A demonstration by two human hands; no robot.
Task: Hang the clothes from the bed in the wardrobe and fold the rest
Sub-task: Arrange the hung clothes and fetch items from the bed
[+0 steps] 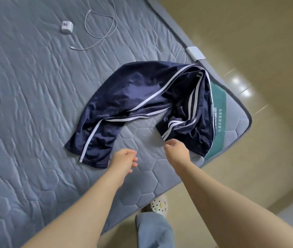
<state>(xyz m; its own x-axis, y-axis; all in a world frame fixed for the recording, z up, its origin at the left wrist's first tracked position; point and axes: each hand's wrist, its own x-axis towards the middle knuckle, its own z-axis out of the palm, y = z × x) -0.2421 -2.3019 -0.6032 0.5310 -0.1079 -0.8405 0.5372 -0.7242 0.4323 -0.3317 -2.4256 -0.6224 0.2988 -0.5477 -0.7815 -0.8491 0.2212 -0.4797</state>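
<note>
Bare left forearm (88, 203) is stretched forward from lower left, bare right forearm (222, 194) from lower right, both angled inward. Bare left hand (124, 159) is turned thumb side up, fingers loosely curled, nothing gripped. Bare right hand (177, 146) is held slightly further forward, back of hand seen, fingers loosely bent, nothing seen gripped. Hands are set apart, not touching.

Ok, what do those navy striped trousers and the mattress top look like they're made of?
Navy trousers: probably a smooth synthetic knit, such as polyester; the cloth has a soft sheen and drapes in limp folds. Mattress: grey-blue quilted fabric, matte, with stitched puffed panels; the fibre cannot be told.
</note>
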